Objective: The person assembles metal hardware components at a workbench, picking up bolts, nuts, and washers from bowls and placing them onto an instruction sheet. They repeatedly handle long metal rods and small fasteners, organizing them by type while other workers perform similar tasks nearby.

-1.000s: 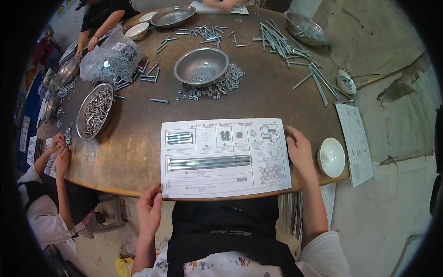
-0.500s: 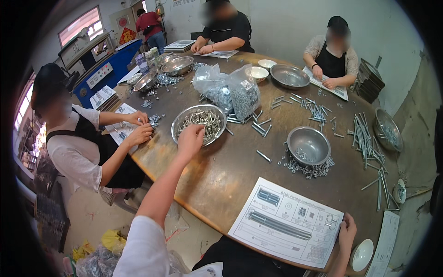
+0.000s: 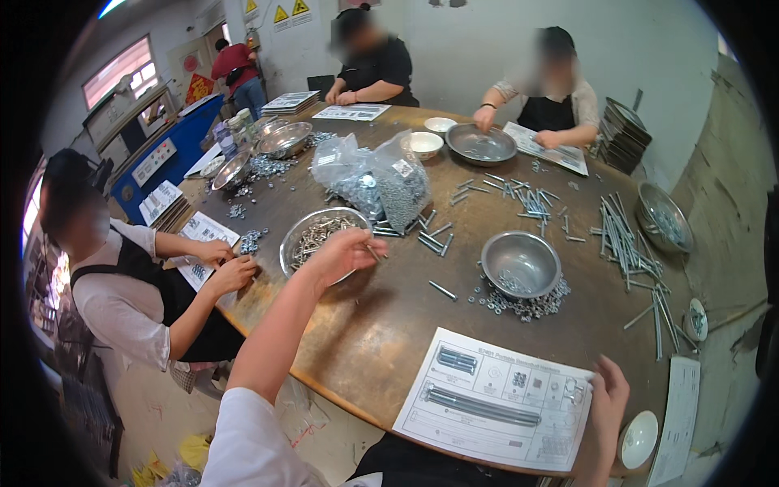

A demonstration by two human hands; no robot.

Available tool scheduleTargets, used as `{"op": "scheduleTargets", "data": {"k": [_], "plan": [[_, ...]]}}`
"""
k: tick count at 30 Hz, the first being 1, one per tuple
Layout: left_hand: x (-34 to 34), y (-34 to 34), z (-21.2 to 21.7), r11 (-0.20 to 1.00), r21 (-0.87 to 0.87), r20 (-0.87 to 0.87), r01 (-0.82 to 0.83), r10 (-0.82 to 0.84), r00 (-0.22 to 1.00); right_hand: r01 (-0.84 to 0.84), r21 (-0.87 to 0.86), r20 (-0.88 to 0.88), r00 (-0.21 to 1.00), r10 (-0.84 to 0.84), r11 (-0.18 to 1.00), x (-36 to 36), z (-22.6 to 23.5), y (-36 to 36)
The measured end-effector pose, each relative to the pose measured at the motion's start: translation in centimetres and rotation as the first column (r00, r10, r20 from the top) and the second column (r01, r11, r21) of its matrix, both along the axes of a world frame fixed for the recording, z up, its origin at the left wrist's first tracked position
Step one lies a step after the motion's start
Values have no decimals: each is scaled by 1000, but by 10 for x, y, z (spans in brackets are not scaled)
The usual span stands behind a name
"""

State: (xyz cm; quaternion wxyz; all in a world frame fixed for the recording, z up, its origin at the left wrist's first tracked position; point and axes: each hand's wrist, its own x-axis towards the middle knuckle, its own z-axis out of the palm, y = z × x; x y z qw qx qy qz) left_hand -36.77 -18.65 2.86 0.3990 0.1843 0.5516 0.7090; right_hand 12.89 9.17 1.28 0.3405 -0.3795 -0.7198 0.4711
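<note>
My left hand (image 3: 345,256) is over the right rim of a steel bowl (image 3: 286,252) of brass-toned bolts (image 3: 318,238). Between its closed fingertips is a small metal piece that looks like one of these bolts. Close to me, a white card (image 3: 487,406) with pictures of bolts and small hardware lies at the table's near edge. Beside the card's right edge is my right hand (image 3: 608,402), fingers raised and apart, with nothing visible in them. A single silver bolt (image 3: 443,290) lies beyond the card, left of a steel bowl (image 3: 521,261) ringed by nuts.
Clear bags (image 3: 377,183) of hardware stand mid-table. Long bolts (image 3: 621,235) are heaped to the right, near a white bowl (image 3: 639,439) at the near edge. Co-workers sit at the left (image 3: 126,276), far side (image 3: 377,69) and far right (image 3: 556,105), each with cards.
My left hand has come up out of the bolt bowl and moved right with a small piece. My right hand's fingers have lifted from the card's edge. The far-right co-worker now reaches into a bowl.
</note>
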Motion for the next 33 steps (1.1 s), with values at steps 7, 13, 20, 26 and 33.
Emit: {"op": "scheduleTargets", "data": {"k": [7,13,20,26,33], "plan": [[152,61,54,871,38,204,491,-487,849,-427,130,-129,887,442,895,-101,73,-69],[246,117,63,717,-98,88,691,-685,723,-451,55,-87,887,454,891,-87,72,-53],[319,156,11,643,-30,45,765,-764,643,-264,-48,-95,961,258,963,-2,37,-22],[372,167,-29,800,-417,-793,431,-552,257,-225,445,199,968,150,867,69,-18,-11],[400,171,-57,853,-467,-868,232,-493,65,-396,735,447,893,46,551,89,-63,-1]]}}
